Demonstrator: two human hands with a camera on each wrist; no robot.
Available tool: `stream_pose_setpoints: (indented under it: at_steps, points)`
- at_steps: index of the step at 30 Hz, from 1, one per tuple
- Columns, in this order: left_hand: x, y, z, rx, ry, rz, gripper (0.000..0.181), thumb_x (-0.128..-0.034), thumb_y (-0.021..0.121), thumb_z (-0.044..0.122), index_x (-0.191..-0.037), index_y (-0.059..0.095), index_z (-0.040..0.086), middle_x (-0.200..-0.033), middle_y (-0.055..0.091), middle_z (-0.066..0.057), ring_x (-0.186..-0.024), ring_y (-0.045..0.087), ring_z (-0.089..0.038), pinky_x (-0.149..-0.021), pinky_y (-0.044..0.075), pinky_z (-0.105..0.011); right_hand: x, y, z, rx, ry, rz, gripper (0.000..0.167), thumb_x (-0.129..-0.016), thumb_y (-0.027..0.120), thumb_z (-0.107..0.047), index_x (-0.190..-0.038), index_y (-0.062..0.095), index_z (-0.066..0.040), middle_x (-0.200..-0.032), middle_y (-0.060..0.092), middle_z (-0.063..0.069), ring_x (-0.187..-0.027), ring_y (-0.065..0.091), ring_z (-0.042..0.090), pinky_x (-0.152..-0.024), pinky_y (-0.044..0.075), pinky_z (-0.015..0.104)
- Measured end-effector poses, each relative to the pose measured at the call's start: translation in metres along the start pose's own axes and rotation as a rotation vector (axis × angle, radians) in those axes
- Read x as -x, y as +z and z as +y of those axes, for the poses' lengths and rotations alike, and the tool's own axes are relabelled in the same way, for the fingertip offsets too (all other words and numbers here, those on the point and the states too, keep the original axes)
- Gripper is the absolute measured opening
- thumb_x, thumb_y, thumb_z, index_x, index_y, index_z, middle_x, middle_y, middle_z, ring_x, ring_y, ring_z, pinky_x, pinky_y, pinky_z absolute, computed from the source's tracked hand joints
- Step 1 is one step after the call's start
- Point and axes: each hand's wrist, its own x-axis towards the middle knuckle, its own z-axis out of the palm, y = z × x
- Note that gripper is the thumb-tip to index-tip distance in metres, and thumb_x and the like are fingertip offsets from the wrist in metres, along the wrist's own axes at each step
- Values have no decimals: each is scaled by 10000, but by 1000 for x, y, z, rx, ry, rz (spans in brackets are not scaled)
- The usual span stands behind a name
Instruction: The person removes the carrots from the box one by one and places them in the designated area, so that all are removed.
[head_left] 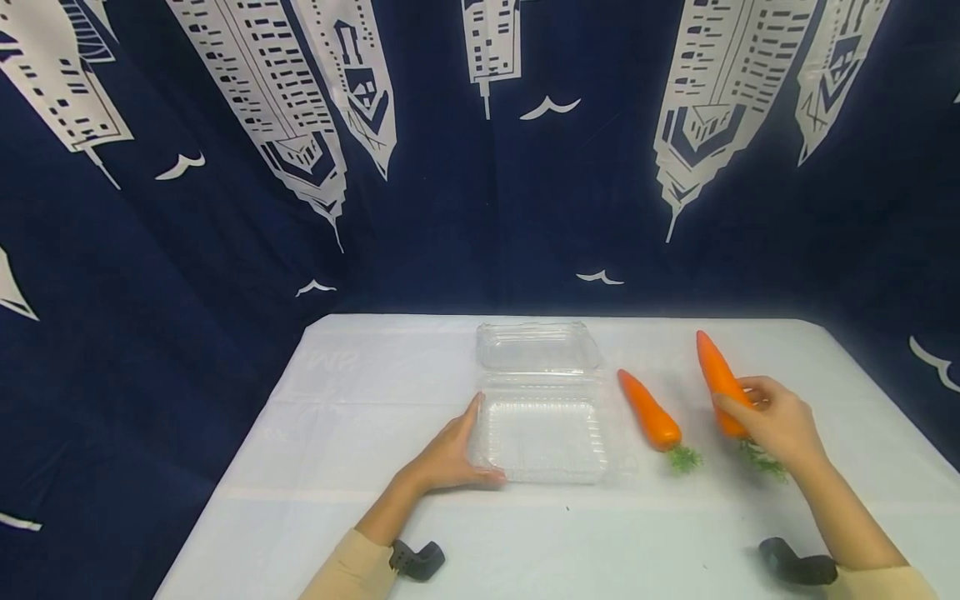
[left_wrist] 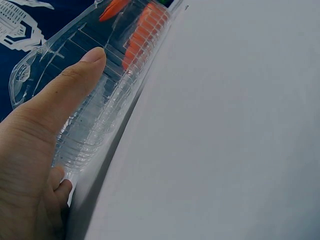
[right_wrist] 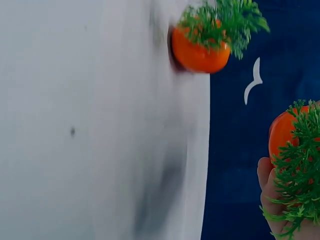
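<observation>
A clear plastic clamshell container (head_left: 543, 442) lies opened on the white table, its lid (head_left: 538, 348) folded back to the far side. My left hand (head_left: 453, 454) grips the container's left side, thumb at the near corner and fingers toward the hinge. In the left wrist view the thumb stretches along the clear wall. My right hand (head_left: 783, 421) holds an orange carrot (head_left: 716, 371) near its thick end, tip pointing away. Green leaves (right_wrist: 305, 165) hang from it in the right wrist view, where it appears off the table. To its left, a second carrot (head_left: 647, 408) lies on the table.
The white tabletop (head_left: 360, 467) ends at a dark blue cloth (head_left: 480, 208) printed with white buildings and birds. Black devices (head_left: 418, 561) are worn at both wrists. Small dark specks mark the near part of the table.
</observation>
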Motion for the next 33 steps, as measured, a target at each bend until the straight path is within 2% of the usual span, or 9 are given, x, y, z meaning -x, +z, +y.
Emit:
stream_pose_setpoints:
  at_steps: [9, 15, 28, 33]
  points:
    - [-1, 3, -4, -7, -12, -10, 1335, -634, 874, 530, -1576, 30, 101, -1545, 273, -240, -1382, 327, -400, -1096, 308, -543, -7, -6, 29, 32, 26, -12, 704, -939, 598, -465, -1229, 476, 164, -1081, 524, 382, -822, 559, 380, -549, 502, 288]
    - [-1, 3, -3, -10, 9, -1, 1339, -633, 881, 511, -1568, 35, 60, -1533, 285, -260, -1374, 338, -406, -1095, 313, -540, -10, -8, 46, 64, 38, -8, 687, -943, 596, -448, -1198, 486, 180, -1046, 535, 389, -836, 546, 406, -561, 463, 291]
    - [-1, 2, -3, -5, 21, -2, 1339, -635, 880, 510, -1565, 35, 46, -1531, 281, -270, -1369, 341, -416, -1091, 317, -542, -15, -11, 65, 90, 113, -50, 679, -959, 567, -438, -1176, 457, 196, -1007, 526, 408, -835, 533, 425, -571, 445, 285]
    - [-1, 2, -3, -8, 15, -2, 1346, -629, 876, 527, -1568, 33, 60, -1536, 279, -258, -1374, 338, -408, -1091, 317, -540, -17, -10, 69, 94, 123, -65, 686, -961, 563, -444, -1173, 456, 199, -1013, 528, 413, -837, 533, 426, -602, 463, 332]
